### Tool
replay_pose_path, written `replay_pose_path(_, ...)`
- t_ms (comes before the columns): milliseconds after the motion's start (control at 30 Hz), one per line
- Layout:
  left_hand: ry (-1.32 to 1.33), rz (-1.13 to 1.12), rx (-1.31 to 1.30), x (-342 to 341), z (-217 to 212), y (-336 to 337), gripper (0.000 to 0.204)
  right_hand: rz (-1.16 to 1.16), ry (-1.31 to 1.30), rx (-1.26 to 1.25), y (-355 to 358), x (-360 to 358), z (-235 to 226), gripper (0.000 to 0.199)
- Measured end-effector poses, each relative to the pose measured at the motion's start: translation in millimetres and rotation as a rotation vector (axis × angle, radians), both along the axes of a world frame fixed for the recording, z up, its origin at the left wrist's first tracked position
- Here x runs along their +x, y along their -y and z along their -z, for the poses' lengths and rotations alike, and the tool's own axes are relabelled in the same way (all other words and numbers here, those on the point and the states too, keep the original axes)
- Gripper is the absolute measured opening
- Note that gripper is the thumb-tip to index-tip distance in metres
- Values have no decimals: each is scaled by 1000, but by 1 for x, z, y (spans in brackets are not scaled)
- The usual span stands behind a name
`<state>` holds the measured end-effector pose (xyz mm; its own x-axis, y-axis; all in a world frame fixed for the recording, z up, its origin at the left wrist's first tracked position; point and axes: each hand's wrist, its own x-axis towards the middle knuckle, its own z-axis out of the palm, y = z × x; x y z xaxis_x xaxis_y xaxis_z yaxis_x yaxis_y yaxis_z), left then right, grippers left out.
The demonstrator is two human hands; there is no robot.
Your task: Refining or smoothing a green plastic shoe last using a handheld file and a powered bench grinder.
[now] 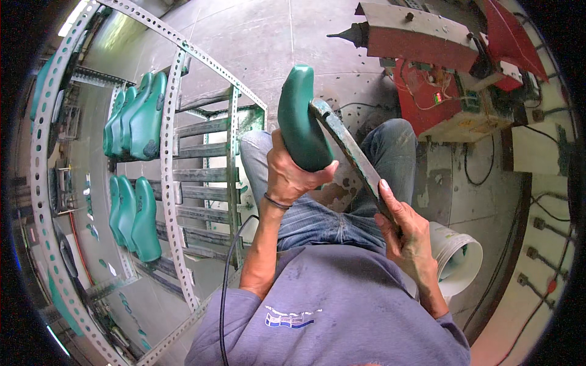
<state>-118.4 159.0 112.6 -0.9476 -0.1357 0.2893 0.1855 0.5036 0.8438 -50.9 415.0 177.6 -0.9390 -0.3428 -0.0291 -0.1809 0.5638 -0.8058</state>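
In front of me my left hand (293,165) is wrapped round the lower end of a green plastic shoe last (296,113), holding it tilted upright with its other end pointing away. My right hand (406,229) grips the near end of a long flat metal bar tool (351,149), thumb laid along it. The tool slants up to the left, and its hooked, worn tip meets the right edge of the last. How the right fingers close beneath the handle is partly hidden.
At left stands a perforated metal rack (173,116) with several green lasts (146,116) on its bars. A red machine (427,97) with wiring and a pointed nozzle is at far right. A white bucket (470,256) sits by my right arm. A black cable (229,268) hangs at my left.
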Motion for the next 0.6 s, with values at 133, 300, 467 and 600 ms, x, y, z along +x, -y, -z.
replay_pose_path(133,-25,-133,-167,-3,2,-10,83,32,-37,97,6,5,2,72)
replay_pose_path(300,36,-92,-33,-6,14,-1,80,31,40,-156,9,-1,7,62)
replay_pose_path(467,296,99,481,1,20,11,70,183,163,-281,0,-4,4,53)
replay_pose_path(600,277,129,441,5,20,11,75,113,259,-234,-1,0,7,51)
